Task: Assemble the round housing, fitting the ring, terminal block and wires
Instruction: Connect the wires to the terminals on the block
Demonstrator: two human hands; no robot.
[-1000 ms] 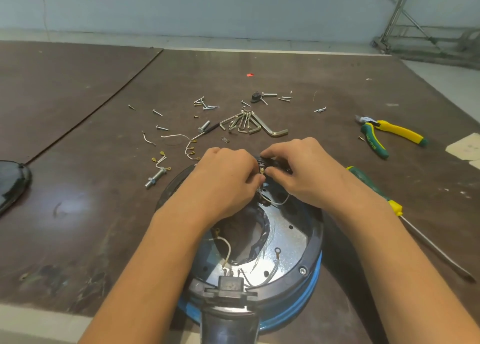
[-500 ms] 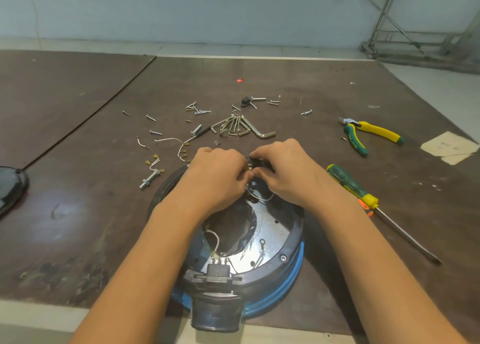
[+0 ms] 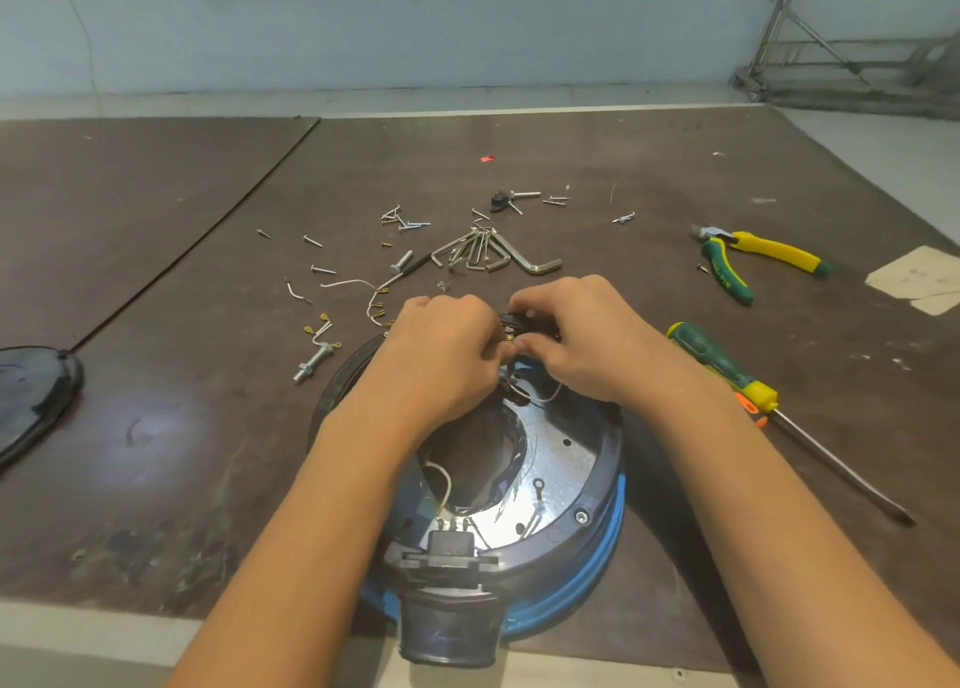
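Illumination is bright, even and diffuse, casting only soft shadows on the table. Specular glare washes out the metal inner plate of the round housing. Wide-angle distortion bows the table edges; the far wall renders slightly soft.

Screwdriver right of housing, pliers beyond, hex keys behind housing.
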